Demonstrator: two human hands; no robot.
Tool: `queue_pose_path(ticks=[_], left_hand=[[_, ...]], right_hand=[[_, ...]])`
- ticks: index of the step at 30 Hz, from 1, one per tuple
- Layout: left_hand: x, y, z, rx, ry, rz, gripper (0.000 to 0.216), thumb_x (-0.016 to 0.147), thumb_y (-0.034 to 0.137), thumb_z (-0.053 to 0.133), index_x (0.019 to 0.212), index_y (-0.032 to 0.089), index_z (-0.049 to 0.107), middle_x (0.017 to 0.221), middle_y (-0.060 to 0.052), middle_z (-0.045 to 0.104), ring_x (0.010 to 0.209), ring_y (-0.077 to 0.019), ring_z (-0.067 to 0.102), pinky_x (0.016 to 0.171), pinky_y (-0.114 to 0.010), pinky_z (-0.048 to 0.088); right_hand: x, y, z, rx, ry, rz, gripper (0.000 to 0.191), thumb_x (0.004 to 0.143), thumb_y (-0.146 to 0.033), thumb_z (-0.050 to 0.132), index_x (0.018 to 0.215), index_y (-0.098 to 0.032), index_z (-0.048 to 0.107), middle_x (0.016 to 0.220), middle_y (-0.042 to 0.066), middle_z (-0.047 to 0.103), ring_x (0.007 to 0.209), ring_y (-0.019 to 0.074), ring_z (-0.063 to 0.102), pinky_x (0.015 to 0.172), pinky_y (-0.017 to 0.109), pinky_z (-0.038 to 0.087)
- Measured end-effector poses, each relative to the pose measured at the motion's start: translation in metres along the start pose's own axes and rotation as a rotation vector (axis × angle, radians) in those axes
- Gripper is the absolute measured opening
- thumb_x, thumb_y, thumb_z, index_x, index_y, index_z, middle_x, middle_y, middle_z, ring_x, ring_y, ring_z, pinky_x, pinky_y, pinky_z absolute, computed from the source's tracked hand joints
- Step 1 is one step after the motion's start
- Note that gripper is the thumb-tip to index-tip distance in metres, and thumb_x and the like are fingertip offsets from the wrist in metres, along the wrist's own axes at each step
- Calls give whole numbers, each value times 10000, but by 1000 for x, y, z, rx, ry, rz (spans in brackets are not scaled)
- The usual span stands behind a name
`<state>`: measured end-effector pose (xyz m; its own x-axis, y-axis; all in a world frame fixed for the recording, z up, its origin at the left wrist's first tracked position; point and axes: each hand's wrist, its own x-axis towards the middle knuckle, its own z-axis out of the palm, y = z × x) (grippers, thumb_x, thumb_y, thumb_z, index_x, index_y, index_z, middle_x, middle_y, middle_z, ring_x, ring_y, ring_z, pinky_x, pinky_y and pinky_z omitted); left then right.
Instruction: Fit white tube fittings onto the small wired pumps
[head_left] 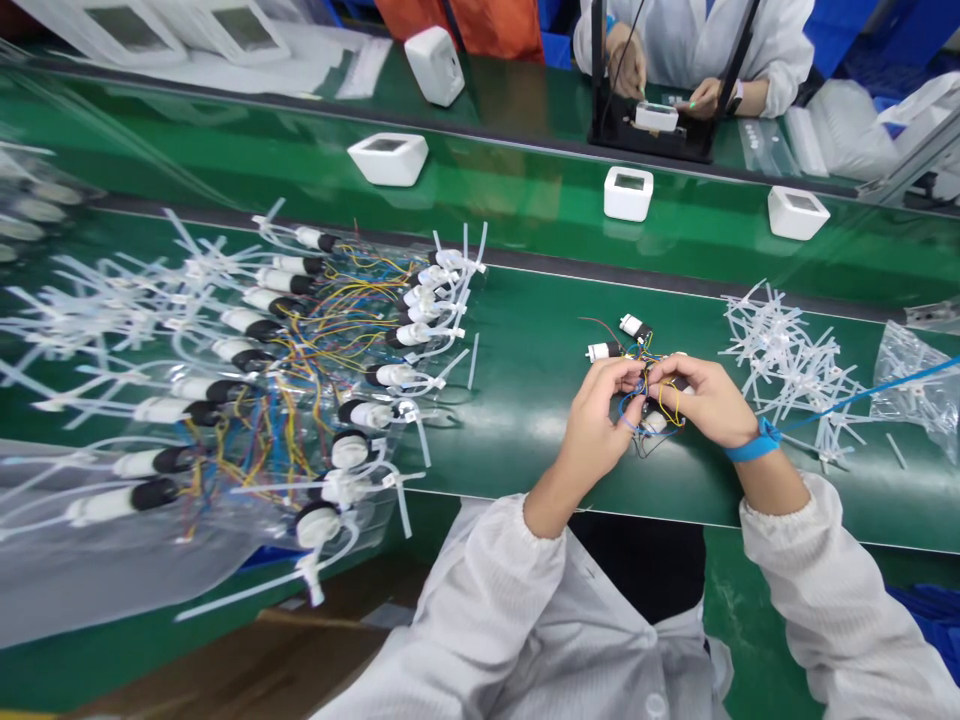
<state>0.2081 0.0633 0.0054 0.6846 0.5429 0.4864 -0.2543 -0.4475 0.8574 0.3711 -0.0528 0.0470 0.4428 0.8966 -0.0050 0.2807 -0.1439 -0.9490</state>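
My left hand (598, 415) and my right hand (705, 398) meet over the green bench, fingers pinched together on a small bundle of yellow, blue and black wires (651, 400) attached to a little white part. Just beyond my fingertips lie two small white-and-black motors (619, 338) with thin wires. A blue wrist strap (756, 443) circles my right wrist, its blue cord running off to the right.
Left of me, rows of white-and-black pump units with tubing and coloured wires (300, 370) lie on clear plastic sheet. A heap of white cable ties (787, 360) and a plastic bag (919, 385) sit right. White box housings (628, 192) ride the green conveyor; another person's hands (626, 60) work opposite.
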Motion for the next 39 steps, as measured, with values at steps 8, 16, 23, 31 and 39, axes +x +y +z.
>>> queue_pose_path(ticks=[8,16,23,31,39], left_hand=[[2,5,-3,128,-48,76,361,1033,106,628,1369,237,615,1296,-103,679,1136,-226,701,976,-379,623],[-1,1,0,182,2,43,429,975,78,661,1366,239,585,1186,-61,660,1044,-195,703,929,-347,622],[-3,0,0,110,-12,-91,371,982,126,683,1314,254,581,1094,-27,699,1011,-187,727,947,-347,616],[-3,0,1,-10,-1,-195,268,1006,155,701,1234,243,591,1160,-54,741,1043,-189,752,961,-351,628],[-2,0,0,0,-19,-152,218,1017,130,663,1196,238,600,1161,-53,732,1041,-188,753,961,-352,640]], right_hand=[[-1,2,0,-42,-1,-28,130,900,-330,780,957,-215,800,965,36,813,891,226,716,865,361,553],[-2,3,0,-73,5,-15,140,898,-348,774,949,-219,788,945,36,797,862,224,699,815,350,548],[-2,0,0,-98,19,-28,132,904,-345,776,945,-220,788,942,31,802,859,217,715,826,348,549],[-3,-1,2,-122,25,-34,121,909,-343,772,933,-224,774,911,25,789,801,204,703,773,329,559],[-3,-1,2,-122,22,-26,125,917,-356,799,918,-233,781,920,37,789,830,222,699,782,340,569]])
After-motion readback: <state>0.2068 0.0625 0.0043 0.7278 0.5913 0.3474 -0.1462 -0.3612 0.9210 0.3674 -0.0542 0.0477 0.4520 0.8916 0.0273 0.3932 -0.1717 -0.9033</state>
